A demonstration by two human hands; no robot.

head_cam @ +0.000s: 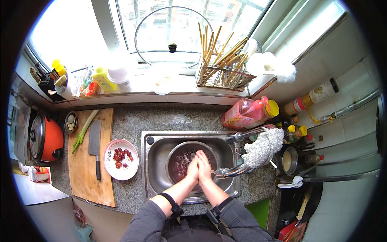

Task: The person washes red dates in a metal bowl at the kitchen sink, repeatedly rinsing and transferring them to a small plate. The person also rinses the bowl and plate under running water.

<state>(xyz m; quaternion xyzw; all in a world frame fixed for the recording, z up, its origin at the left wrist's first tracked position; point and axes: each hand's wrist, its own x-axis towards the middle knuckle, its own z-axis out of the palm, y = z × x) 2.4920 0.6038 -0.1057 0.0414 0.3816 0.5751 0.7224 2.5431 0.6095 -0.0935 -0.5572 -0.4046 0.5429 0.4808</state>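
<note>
My left hand (193, 169) and my right hand (204, 168) are pressed palm to palm over a round metal basin (171, 151) in the stainless steel sink (155, 169). Whether anything lies between the palms is hidden. Reddish water and dark pieces, too blurred to name, fill the basin. The curved tap spout (231, 173) ends just right of my right hand, with a little water at its mouth. Left of the sink, a white bowl (110, 169) holds several red grapes (121, 154).
A wooden cutting board (81, 175) at the left bears a cleaver (95, 139) and a green onion stalk (86, 128). Beyond stands a red cooker (53, 140). A pink soap bottle (239, 113) is behind the sink's right corner; a silvery scrubbing cloth (266, 146) hangs over the tap.
</note>
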